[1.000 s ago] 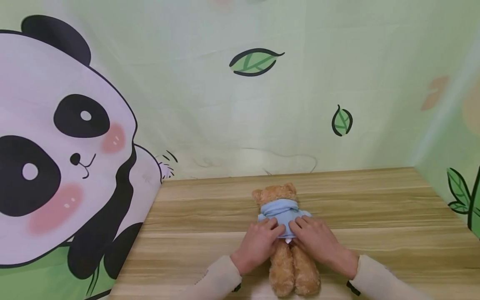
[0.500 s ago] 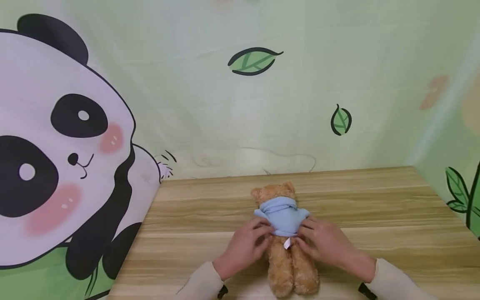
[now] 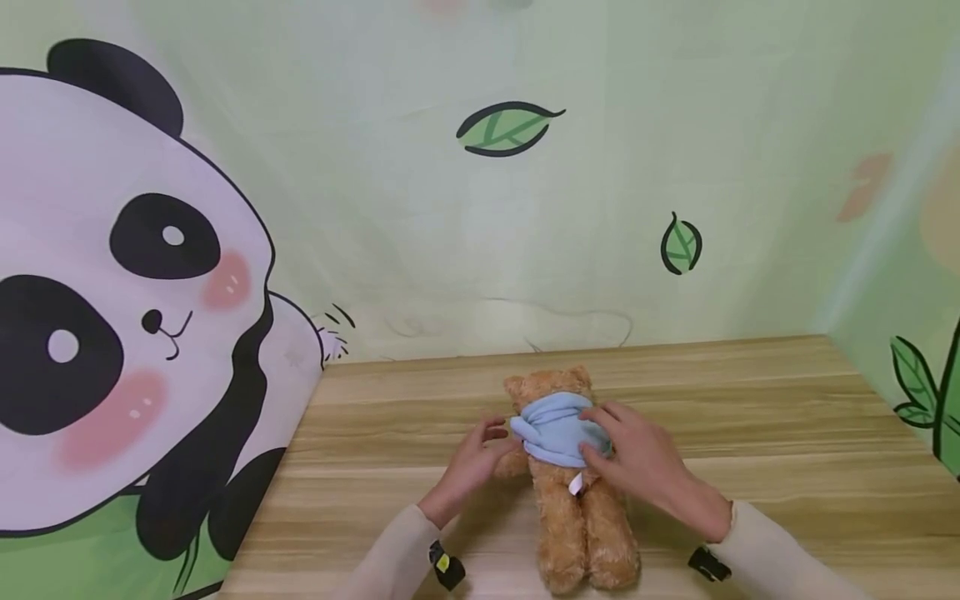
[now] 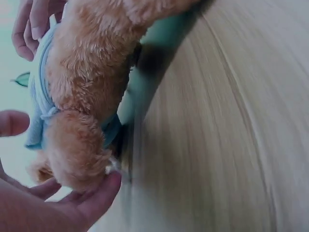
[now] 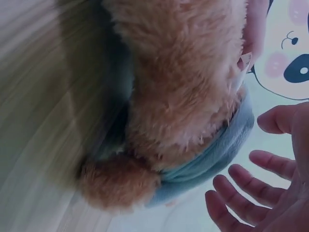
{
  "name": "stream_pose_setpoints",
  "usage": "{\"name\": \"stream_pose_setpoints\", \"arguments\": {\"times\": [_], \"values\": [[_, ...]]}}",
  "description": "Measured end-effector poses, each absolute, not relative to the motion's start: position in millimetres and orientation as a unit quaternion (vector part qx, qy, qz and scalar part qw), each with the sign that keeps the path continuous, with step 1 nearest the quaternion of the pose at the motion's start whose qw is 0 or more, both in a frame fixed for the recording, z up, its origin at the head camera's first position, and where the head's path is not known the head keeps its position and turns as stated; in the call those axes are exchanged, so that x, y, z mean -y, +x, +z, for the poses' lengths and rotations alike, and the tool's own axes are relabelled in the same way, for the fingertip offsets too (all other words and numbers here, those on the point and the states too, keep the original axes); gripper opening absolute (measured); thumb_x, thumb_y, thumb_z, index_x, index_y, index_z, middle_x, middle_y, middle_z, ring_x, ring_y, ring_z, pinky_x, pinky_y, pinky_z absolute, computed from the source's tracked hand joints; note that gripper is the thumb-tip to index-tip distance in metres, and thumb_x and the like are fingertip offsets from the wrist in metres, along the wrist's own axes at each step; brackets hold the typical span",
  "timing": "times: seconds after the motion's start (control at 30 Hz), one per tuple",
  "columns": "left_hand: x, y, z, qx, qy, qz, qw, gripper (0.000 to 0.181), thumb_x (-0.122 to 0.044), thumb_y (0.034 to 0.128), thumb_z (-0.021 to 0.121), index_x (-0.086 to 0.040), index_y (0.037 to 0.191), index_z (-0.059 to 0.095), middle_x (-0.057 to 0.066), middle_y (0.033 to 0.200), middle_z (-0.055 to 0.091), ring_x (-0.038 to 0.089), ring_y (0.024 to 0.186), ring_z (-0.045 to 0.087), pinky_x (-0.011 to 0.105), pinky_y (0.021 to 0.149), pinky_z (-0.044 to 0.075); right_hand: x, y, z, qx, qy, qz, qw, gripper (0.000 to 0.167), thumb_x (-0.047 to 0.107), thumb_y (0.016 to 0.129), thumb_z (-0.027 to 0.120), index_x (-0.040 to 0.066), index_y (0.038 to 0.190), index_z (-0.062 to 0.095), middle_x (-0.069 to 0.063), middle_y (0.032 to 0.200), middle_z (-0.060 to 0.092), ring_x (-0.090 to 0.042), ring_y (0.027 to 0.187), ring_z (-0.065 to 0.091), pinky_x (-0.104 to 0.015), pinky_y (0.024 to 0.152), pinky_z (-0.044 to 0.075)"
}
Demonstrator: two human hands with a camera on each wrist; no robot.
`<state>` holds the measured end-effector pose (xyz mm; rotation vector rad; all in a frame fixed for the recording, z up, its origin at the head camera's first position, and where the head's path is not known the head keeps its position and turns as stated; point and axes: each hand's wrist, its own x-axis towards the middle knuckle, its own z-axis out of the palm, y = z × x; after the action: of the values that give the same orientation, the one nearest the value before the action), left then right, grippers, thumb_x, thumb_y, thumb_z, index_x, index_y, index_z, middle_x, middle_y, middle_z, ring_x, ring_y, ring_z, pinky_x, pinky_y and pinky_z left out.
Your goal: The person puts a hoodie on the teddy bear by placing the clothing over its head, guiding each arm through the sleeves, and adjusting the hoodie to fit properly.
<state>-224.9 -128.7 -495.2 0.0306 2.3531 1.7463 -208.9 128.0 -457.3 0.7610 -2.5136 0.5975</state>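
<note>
Pale green backdrop (image 3: 390, 167) stands behind the work area, printed with a large panda (image 3: 210, 350) at left and two outlined leaves (image 3: 504, 130) near the centre. Wood-grained table (image 3: 390, 433) carries one item under handling: a brown plush bear (image 3: 561, 533), lying on the table at its near-centre part, head away from the person and legs towards the person. Both legs lie side by side. Bear wears a light blue top (image 3: 558, 432), creased across the back; a white label (image 3: 576, 484) shows just below its hem.

Left hand (image 3: 471, 464) is at the bear's arm (image 3: 512, 465) on the left side. Its fingers (image 4: 104, 195) are bent slightly beneath the arm's end, touching the fur, with the thumb (image 4: 13, 123) well apart from them. Right hand (image 3: 643, 457) is over the right side of the top. Its fingers (image 5: 256, 186) are spread and lightly bent, with nothing pinched; contact with the cloth cannot be confirmed. Both arms wear pale sleeves (image 3: 397, 550), with black devices (image 3: 708, 564) at the wrists.
</note>
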Motion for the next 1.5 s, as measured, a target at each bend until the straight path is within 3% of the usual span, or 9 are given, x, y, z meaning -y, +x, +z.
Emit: {"name": "stream_pose_setpoints", "arguments": {"times": [0.2,0.33,0.5,0.63,0.8,0.97,1.2,1.4,1.5], "values": [[123.0,-233.3,-505.2,-0.711,0.009,0.672,0.207,0.066,-0.041,0.0929,0.062,0.002,0.139,0.046,0.019,0.14,0.051,0.028,0.124,0.052,0.042,0.086,0.058,-115.9,-210.0,-459.2,0.928,0.248,0.217,0.175,0.041,0.042,0.085,0.071,0.016,0.116,0.067,-0.007,0.113,0.067,-0.026,0.099,0.066,-0.042,0.077,0.055],[118.3,-237.1,-509.7,-0.669,-0.001,0.707,0.229,0.059,-0.038,0.0937,0.062,0.003,0.135,0.053,0.013,0.136,0.055,0.021,0.116,0.056,0.04,0.081,0.059,-111.3,-211.0,-460.7,0.936,0.234,0.219,0.147,0.047,0.046,0.084,0.071,0.016,0.119,0.066,-0.009,0.118,0.066,-0.03,0.103,0.065,-0.046,0.083,0.054],[113.0,-237.3,-509.5,-0.642,0.001,0.732,0.228,0.048,-0.035,0.0944,0.062,-0.003,0.13,0.059,0.001,0.117,0.065,0.012,0.103,0.06,0.033,0.077,0.057,-111.9,-213.2,-460.7,0.937,0.221,0.236,0.131,0.051,0.048,0.083,0.072,0.016,0.122,0.063,-0.011,0.122,0.064,-0.032,0.106,0.064,-0.048,0.084,0.053],[111.2,-233.7,-505.8,-0.623,0.012,0.751,0.219,0.041,-0.034,0.0958,0.056,-0.004,0.122,0.062,-0.004,0.102,0.068,0.011,0.094,0.064,0.04,0.085,0.054,-116.9,-217.1,-460.5,0.931,0.209,0.277,0.111,0.049,0.046,0.087,0.069,0.016,0.125,0.062,-0.011,0.126,0.063,-0.033,0.112,0.063,-0.048,0.087,0.053],[108.7,-225.2,-492.5,-0.581,0.043,0.785,0.211,0.033,-0.034,0.0963,0.051,-0.011,0.117,0.061,-0.005,0.108,0.067,0.011,0.102,0.064,0.055,0.101,0.047,-124.6,-222.7,-459.2,0.91,0.211,0.344,0.1,0.041,0.038,0.09,0.068,0.015,0.124,0.063,-0.012,0.128,0.062,-0.033,0.115,0.061,-0.049,0.09,0.052],[102.4,-216.7,-474.0,-0.567,0.059,0.801,0.18,0.029,-0.028,0.0974,0.048,-0.012,0.12,0.056,-0.004,0.115,0.061,0.012,0.108,0.06,0.058,0.096,0.049,-130.5,-227.1,-457.9,0.892,0.213,0.39,0.089,0.043,0.035,0.091,0.068,0.011,0.126,0.059,-0.015,0.133,0.059,-0.037,0.123,0.057,-0.052,0.096,0.049],[88.8,-204.4,-453.7,-0.647,0.124,0.74,0.132,0.056,-0.016,0.0933,0.049,-0.008,0.147,0.037,0.016,0.142,0.05,0.026,0.124,0.055,0.05,0.1,0.05,-136.0,-234.2,-458.1,0.877,0.183,0.444,0.022,0.069,0.043,0.089,0.069,0.004,0.139,0.042,-0.022,0.142,0.048,-0.041,0.13,0.049,-0.056,0.103,0.043],[76.8,-207.3,-472.8,-0.773,0.181,0.609,-0.016,0.052,0.001,0.0914,0.058,-0.014,0.139,0.047,0.012,0.132,0.054,0.029,0.121,0.055,0.038,0.094,0.054,-135.7,-233.9,-459.3,0.82,0.125,0.555,-0.052,0.06,0.036,0.094,0.065,0.007,0.138,0.038,-0.021,0.137,0.046,-0.03,0.117,0.054,-0.036,0.088,0.05],[73.3,-210.9,-484.4,-0.789,0.206,0.576,-0.063,0.055,-0.002,0.0934,0.061,-0.019,0.143,0.045,0.008,0.139,0.045,0.029,0.127,0.05,0.044,0.096,0.054,-132.4,-232.5,-462.5,0.796,0.095,0.593,-0.077,0.061,0.035,0.094,0.064,0.007,0.139,0.034,-0.02,0.138,0.04,-0.026,0.11,0.056,-0.029,0.08,0.052]]}}
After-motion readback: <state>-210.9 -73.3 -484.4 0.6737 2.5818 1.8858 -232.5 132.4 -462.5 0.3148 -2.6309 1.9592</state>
